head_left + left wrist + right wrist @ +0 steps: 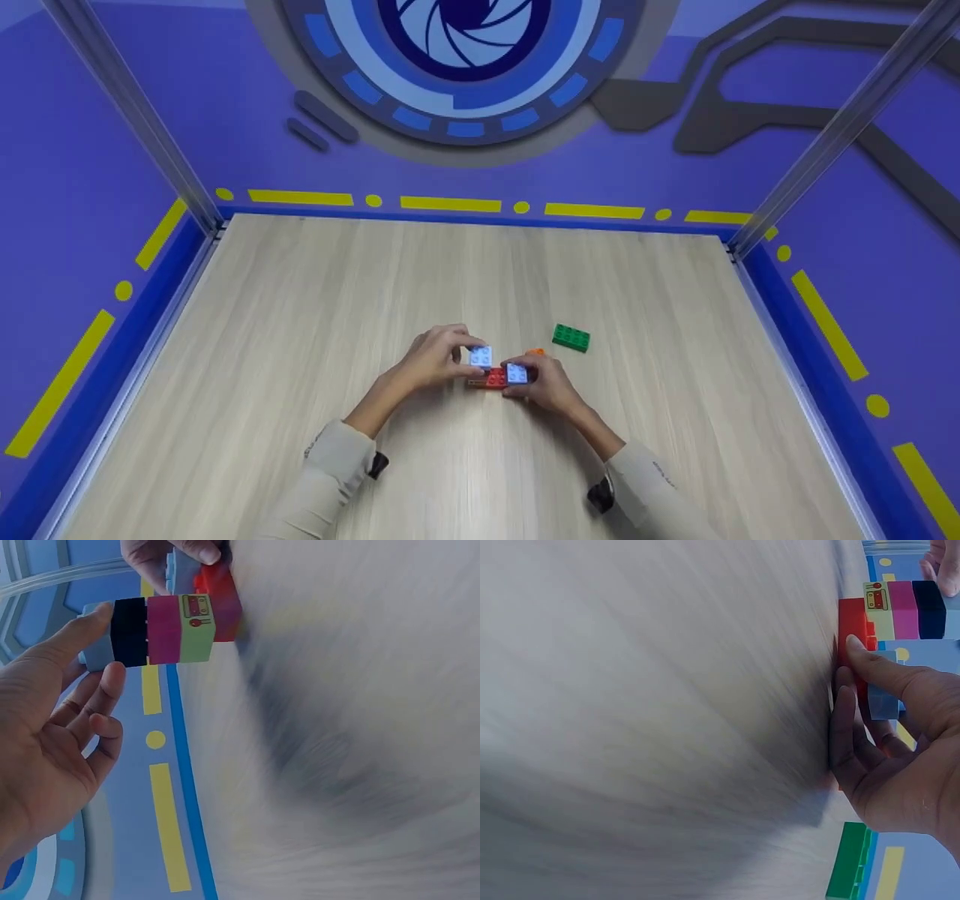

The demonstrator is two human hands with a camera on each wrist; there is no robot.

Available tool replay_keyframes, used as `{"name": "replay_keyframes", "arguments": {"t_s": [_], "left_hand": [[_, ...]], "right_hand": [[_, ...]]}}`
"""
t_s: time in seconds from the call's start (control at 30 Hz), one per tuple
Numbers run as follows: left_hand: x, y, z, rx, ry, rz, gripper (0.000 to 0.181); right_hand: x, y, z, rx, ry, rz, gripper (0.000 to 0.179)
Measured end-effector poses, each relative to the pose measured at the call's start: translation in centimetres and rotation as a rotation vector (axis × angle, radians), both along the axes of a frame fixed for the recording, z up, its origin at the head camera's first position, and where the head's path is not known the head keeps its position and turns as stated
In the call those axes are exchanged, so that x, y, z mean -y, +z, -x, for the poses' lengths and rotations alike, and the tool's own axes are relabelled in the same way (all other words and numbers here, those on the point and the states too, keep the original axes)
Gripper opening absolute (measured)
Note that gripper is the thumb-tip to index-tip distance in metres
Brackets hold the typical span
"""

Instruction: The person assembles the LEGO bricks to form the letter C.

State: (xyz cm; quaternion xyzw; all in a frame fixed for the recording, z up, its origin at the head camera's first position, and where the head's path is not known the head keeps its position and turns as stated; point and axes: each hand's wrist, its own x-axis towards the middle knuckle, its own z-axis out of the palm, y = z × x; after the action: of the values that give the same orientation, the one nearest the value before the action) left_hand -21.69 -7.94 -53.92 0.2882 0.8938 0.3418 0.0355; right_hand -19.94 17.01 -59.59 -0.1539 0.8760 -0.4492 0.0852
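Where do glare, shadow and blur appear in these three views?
Head view: pale glare on the light wood-grain tabletop near the bottom centre; left wrist view: tabletop smeared, with a soft dark shadow, the stack of pale-blue, black, pink and light-green plastic bricks sharper; right wrist view: tabletop streaked and partly shadowed, the green rectangular plastic brick clearer.

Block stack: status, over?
Left hand grips stack by its light-blue top block. Right hand holds red brick. Green brick apart, apparently not in the way.
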Motion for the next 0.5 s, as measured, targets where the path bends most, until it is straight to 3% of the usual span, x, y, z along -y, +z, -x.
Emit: {"name": "replay_keyframes", "arguments": {"t_s": [0.23, 0.5], "left_hand": [[-0.21, 0.24, -0.63, -0.019, 0.018, 0.085, 0.041], [-0.81, 0.68, -0.48, -0.014, 0.065, 0.104, 0.040]], "right_hand": [[0.10, -0.05, -0.54, 0.011, -0.005, 0.008, 0.040], [0.11, 0.32, -0.02, 0.027, -0.008, -0.012, 0.040]]}}
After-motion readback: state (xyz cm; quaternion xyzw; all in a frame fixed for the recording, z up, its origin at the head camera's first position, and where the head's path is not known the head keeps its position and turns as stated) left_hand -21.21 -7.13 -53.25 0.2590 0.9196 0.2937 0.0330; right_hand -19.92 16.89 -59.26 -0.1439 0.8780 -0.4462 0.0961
